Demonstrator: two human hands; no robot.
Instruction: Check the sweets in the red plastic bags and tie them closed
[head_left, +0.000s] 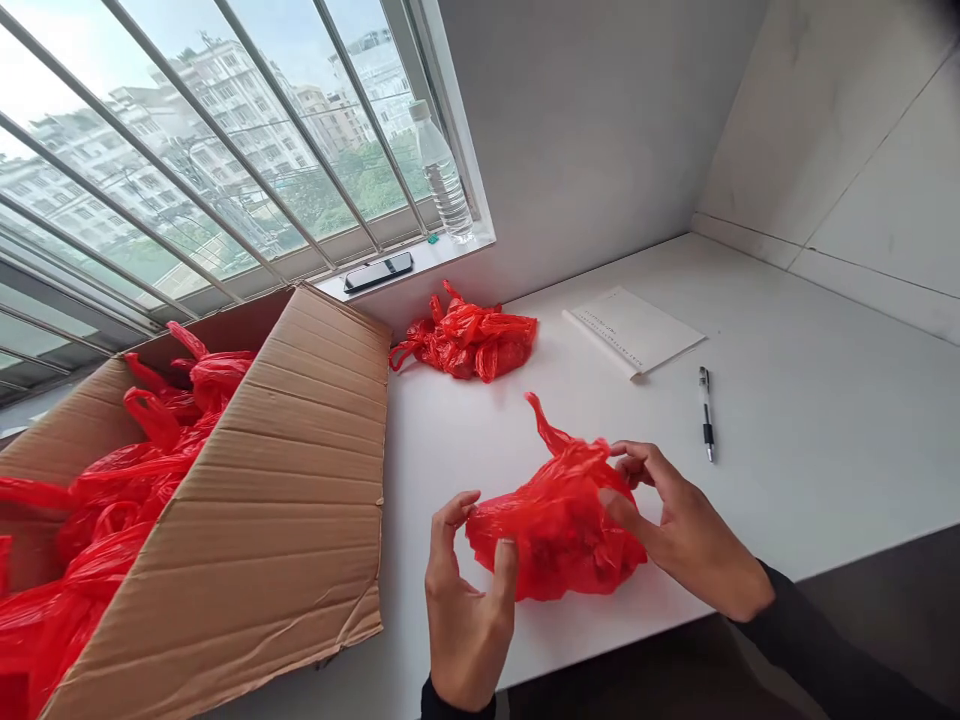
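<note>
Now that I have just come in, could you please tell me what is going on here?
A person has both hands at a red plastic bag on the white table. The left hand is spread at its left side; the right hand is at its right, though how firmly it holds is unclear. Another red bundle lies farther back near the wall, and an open cardboard box on the left holds more red bags.
</note>
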